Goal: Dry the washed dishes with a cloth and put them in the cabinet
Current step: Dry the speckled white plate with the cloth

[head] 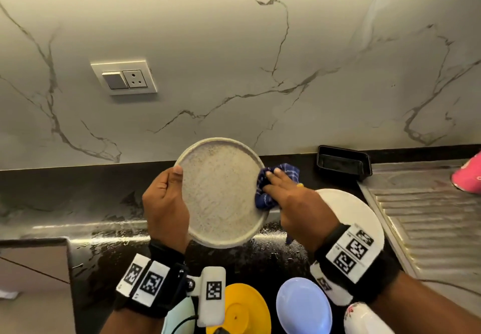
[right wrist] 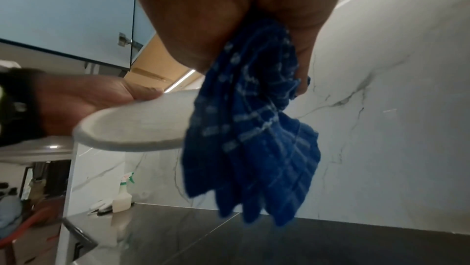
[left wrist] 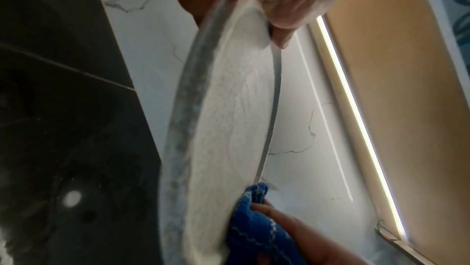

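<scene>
left hand [head: 166, 203] holds plate [head: 221, 193] | right hand [head: 294, 203] presses cloth [head: 270, 190]

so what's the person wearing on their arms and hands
Bare hands and forearms, no sleeves or gloves. Each wrist carries a black strap with white blocks printed with black square marker codes: the left wrist band and the right wrist band. A white camera block with its own marker and a thin black cable hangs off the left band. The right hand shows something small and yellow at one finger.
</scene>
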`<state>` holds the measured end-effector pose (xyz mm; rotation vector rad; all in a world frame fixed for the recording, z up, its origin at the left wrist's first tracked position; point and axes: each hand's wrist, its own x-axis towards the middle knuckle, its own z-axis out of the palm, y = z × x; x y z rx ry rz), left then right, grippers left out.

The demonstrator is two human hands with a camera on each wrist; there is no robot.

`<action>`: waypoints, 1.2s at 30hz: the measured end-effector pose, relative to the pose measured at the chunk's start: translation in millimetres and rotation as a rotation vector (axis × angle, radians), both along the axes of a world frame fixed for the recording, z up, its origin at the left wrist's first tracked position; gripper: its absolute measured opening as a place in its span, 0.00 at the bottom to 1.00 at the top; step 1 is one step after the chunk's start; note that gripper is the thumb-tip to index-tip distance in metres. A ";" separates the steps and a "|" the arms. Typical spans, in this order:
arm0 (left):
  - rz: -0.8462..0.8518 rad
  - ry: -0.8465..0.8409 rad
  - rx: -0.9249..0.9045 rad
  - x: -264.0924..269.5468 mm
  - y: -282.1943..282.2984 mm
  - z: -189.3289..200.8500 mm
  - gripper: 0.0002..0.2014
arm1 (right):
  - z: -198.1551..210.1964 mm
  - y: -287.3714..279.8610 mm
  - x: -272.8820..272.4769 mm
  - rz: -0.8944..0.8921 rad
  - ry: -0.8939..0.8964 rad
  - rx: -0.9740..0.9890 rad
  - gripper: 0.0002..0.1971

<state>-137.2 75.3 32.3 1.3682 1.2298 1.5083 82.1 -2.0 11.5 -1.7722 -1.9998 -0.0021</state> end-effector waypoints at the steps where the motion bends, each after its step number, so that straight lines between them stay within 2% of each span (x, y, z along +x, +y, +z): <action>1: 0.009 -0.005 -0.022 1.2 -0.7 -3.4 0.14 | -0.1 -3.0 -2.7 -0.004 0.018 -0.046 0.30; 3: -0.013 0.007 -0.040 4.2 -3.8 -8.8 0.15 | 5.5 -2.1 -4.8 -0.034 0.066 -0.135 0.28; 5: -0.074 0.092 -0.020 10.2 -8.9 -13.3 0.17 | 14.3 5.4 -3.3 -0.103 0.086 -0.205 0.27; 8: -0.220 0.159 -0.019 27.2 -22.1 -18.0 0.18 | 27.6 20.7 -8.8 -0.139 0.193 -0.117 0.24; 11: -0.258 0.041 -0.062 43.0 -24.2 -21.1 0.15 | 30.8 21.6 -34.0 0.038 0.283 0.012 0.21; 14: -0.230 -0.111 -0.164 41.1 -12.5 -24.8 0.17 | 19.6 8.7 -52.2 0.261 0.235 0.002 0.24; 16: -0.216 -0.088 -0.183 34.6 -7.2 -28.0 0.19 | 10.0 -1.4 -43.8 0.400 0.153 -0.057 0.18; 19: -0.209 -0.013 -0.171 29.0 -7.4 -26.5 0.21 | -2.3 -17.6 -13.2 0.616 0.016 -0.144 0.23; 22: -0.233 -0.001 -0.197 29.6 -6.9 -27.9 0.19 | -7.7 -24.5 27.3 0.693 -0.031 -0.180 0.19; 26: -0.281 0.002 -0.226 37.2 -6.0 -35.9 0.21 | -7.1 -11.7 92.7 0.556 -0.160 -0.198 0.23; 28: -0.278 0.013 -0.236 40.7 -3.8 -39.9 0.20 | -10.3 1.2 127.9 0.389 -0.096 -0.246 0.27; 31: -0.291 0.002 -0.289 42.8 -0.6 -48.2 0.22 | -17.7 28.3 179.9 0.091 0.013 -0.272 0.25; 34: -0.292 0.015 -0.378 48.1 0.4 -54.6 0.22 | -26.8 64.9 226.7 -0.174 -0.050 -0.357 0.23; 36: -0.288 0.057 -0.422 53.1 2.1 -54.5 0.21 | -33.9 90.6 251.7 -0.258 -0.099 -0.414 0.24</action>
